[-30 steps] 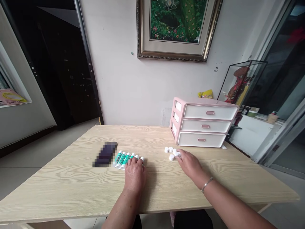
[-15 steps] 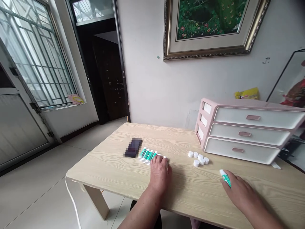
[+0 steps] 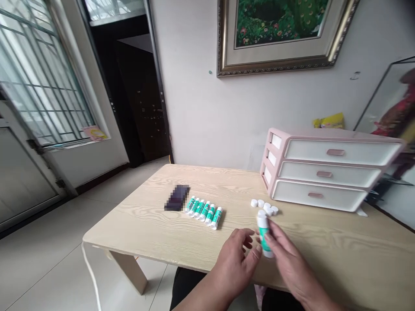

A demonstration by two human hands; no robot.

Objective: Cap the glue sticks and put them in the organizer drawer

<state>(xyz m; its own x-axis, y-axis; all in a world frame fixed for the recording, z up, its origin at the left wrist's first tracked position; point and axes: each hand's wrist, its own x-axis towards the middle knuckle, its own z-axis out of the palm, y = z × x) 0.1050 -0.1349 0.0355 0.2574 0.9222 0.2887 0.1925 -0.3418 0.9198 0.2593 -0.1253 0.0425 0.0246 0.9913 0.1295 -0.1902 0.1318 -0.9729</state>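
Note:
My right hand (image 3: pixel 288 259) holds a green-and-white glue stick (image 3: pixel 264 239) nearly upright above the front of the table, thumb on one side and fingers behind. White shows at its top end, overlapping the loose caps in view, so I cannot tell whether it is capped. My left hand (image 3: pixel 238 255) is just left of this stick, fingers half curled and apart from the thumb, with nothing in it. Several like glue sticks (image 3: pixel 205 211) lie side by side in a slanting row on the table. Several loose white caps (image 3: pixel 261 203) sit in a cluster beyond my right hand.
A dark pixelated flat object (image 3: pixel 177 198) lies left of the row. The pink-and-white drawer unit (image 3: pixel 324 172) stands at the back right of the wooden table (image 3: pixel 136 229). A framed picture (image 3: pixel 275 65) hangs on the wall behind.
My left hand has left the row of glue sticks and moved right and toward me. The right hand has brought its glue stick left, close to the left hand. The view has shifted slightly.

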